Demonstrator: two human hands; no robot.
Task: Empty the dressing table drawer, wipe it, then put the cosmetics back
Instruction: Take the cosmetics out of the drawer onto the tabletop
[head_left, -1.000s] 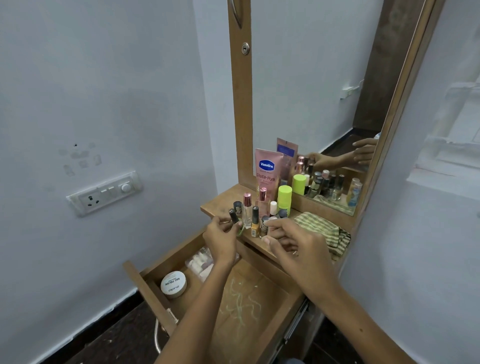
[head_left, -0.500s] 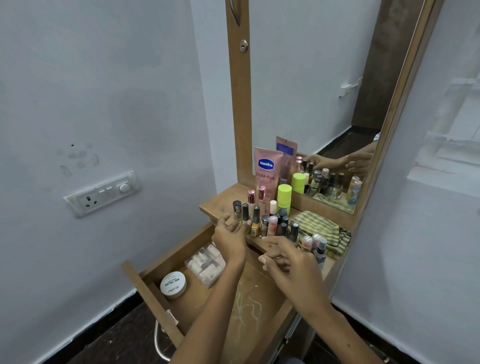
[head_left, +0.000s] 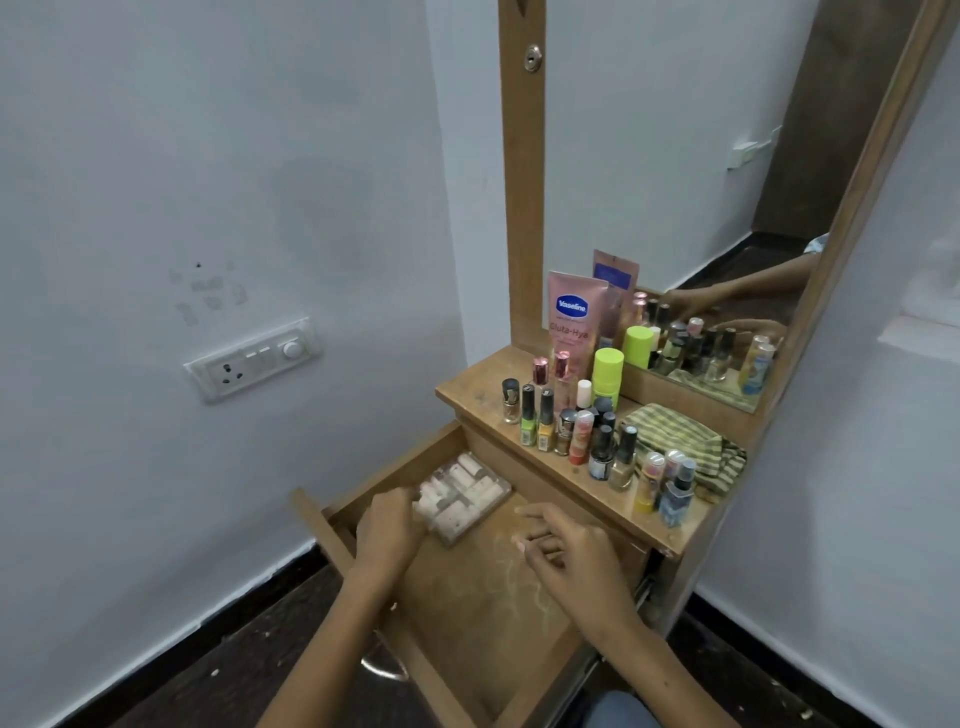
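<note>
Drawer (head_left: 483, 613) nearly emptied: both hands came down off worktop (head_left: 467, 387) bottles. Left hand (head_left: 387, 525) now curls on clear case (head_left: 462, 496); right hand (head_left: 566, 545) hovers, fingers loose, holding nothing.

Single view, head-worn, wide-angle. It looks forward and steeply down from above the open wooden drawer (head_left: 483, 597), close to it, so that both forearms enter from the bottom edge. The wooden-framed mirror (head_left: 675, 182) rises beyond the drawer (straight edges bow near the borders). No second view shares the scene.
</note>
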